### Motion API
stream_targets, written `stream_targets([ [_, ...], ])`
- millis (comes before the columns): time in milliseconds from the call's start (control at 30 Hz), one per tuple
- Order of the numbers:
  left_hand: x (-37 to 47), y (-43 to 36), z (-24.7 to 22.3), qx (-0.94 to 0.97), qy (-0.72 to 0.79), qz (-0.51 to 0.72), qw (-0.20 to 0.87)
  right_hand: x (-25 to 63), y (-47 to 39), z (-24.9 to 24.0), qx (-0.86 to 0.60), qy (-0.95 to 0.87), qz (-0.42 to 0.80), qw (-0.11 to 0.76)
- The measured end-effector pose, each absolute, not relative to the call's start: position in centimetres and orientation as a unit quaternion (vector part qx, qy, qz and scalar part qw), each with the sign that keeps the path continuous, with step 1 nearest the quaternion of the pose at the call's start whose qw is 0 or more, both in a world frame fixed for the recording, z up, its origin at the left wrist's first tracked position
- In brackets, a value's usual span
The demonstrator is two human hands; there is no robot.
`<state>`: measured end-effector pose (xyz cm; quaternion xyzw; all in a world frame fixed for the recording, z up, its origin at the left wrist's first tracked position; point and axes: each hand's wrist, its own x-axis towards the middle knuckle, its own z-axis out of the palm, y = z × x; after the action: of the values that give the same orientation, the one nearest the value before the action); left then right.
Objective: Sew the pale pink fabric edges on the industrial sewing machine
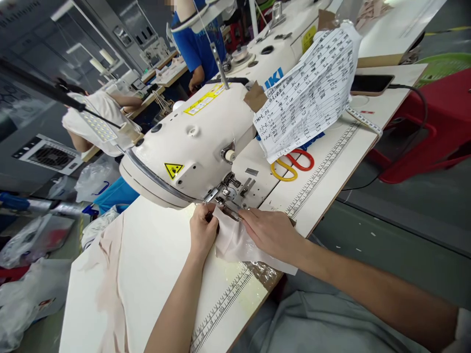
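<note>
Head-worn view looks forward and down at the nearby hands, tilted sideways.

Grey clothing, pale right sleeve

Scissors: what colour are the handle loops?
One handle loop is yellow, the other loop red; best in the head view.

"How many bare hands?"
"Two: left hand and right hand."
"Pale pink cloth on the white wooden-edged surface?"
"One piece by the hands, one length at the left; layers uncountable."
"Plastic-handled scissors?"
"One pair, two loops: one yellow, one red."
"Flat black phones?"
"One phone."
"Yellow triangular labels?"
"One label."
</note>
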<state>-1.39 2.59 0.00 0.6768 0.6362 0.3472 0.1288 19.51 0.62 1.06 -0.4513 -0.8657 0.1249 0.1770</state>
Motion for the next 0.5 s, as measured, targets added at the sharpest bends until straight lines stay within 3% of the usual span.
stream_targets([
  [300,-1.9,2.3,0.1,0.820,0.496,0.285,-0.024,19.9,-0.7,0.8,-0.467,-0.868,0.080,0.149],
  [500,-1.0,0.9,1.4,0.857,0.479,0.185,-0.044,23.6,-4.6,0.1,-0.450,-0.842,0.121,0.270],
])
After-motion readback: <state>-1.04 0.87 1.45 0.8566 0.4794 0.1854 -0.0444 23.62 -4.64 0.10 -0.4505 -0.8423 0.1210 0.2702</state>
